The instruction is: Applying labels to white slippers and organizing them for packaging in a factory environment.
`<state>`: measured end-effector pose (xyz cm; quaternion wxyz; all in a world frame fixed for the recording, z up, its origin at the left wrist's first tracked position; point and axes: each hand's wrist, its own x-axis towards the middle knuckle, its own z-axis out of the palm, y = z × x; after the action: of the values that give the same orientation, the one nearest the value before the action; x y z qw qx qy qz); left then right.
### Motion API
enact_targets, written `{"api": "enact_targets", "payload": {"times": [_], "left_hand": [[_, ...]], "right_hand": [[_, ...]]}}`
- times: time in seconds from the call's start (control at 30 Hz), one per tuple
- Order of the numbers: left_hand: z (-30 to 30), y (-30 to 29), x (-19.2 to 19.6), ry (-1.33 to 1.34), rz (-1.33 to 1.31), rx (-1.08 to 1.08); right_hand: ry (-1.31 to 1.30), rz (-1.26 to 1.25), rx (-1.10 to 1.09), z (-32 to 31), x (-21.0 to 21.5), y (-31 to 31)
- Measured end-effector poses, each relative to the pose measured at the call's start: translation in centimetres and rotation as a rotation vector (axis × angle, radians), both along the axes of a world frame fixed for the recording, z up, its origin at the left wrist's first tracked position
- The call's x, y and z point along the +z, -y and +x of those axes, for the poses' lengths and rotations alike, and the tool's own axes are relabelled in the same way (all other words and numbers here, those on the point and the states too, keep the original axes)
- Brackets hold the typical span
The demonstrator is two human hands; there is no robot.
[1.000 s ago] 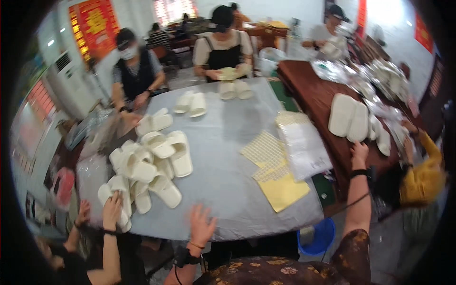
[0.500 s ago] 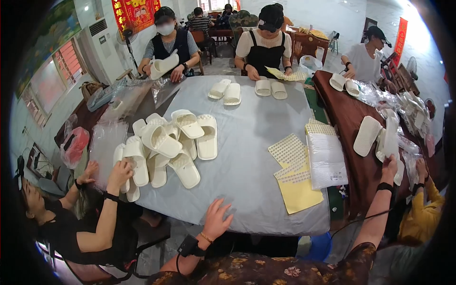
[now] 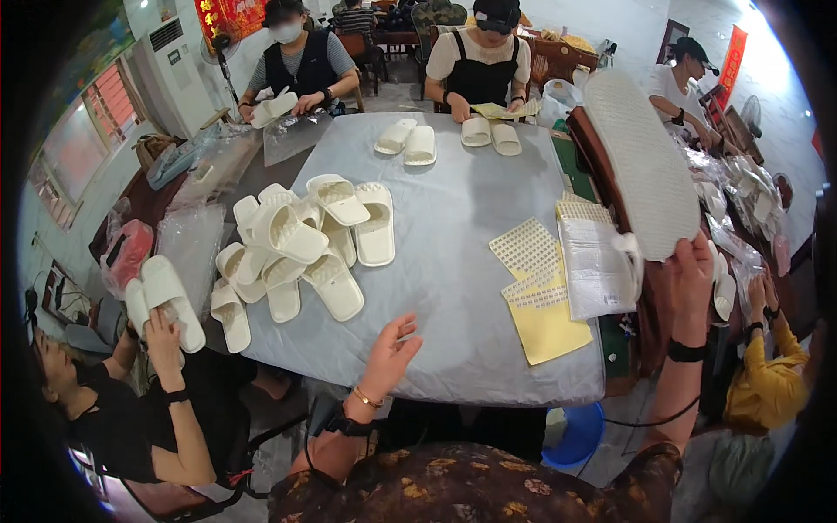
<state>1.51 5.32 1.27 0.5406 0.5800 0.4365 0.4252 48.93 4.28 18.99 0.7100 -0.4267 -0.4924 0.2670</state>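
My right hand (image 3: 693,266) grips the end of a cream slide slipper (image 3: 641,161), raised at the table's right side. Its long textured sole faces me. A pale, curved slipper strap (image 3: 628,261) shows left of it over a white bubble-wrap packet; I cannot tell whether it belongs to the same slipper. My left hand (image 3: 389,356) hovers over the near edge of the grey-covered table (image 3: 436,288), fingers apart with nothing in them. A pile of cream slippers (image 3: 292,235) lies to its left. Yellow sticker sheets (image 3: 545,318) lie to its right, partly under the bubble-wrap packet (image 3: 593,292).
At the left, a co-worker's hand (image 3: 161,336) holds slippers. Two people stand across the table near two pairs of slippers (image 3: 418,144). Clear plastic bags (image 3: 187,244) lie on the left. A brown-covered table (image 3: 602,187) adjoins on the right. A blue bucket (image 3: 575,436) stands below.
My right hand has brought the slipper up and left from the brown table. My left hand has shifted slightly. The left co-worker has lifted slippers off the pile.
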Motion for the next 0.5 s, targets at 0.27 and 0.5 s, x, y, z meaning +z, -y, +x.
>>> {"api": "enact_targets", "payload": {"times": [0.27, 0.5], "left_hand": [[-1.6, -0.3, 1.7, 0.545, -0.171, -0.01], [-2.6, -0.8, 0.1, 0.986, -0.503, -0.09]], "right_hand": [[0.363, -0.177, 0.256, -11.0, -2.5, -1.2], [1.116, 0.126, 0.28, -17.2, -7.5, -3.7]]}}
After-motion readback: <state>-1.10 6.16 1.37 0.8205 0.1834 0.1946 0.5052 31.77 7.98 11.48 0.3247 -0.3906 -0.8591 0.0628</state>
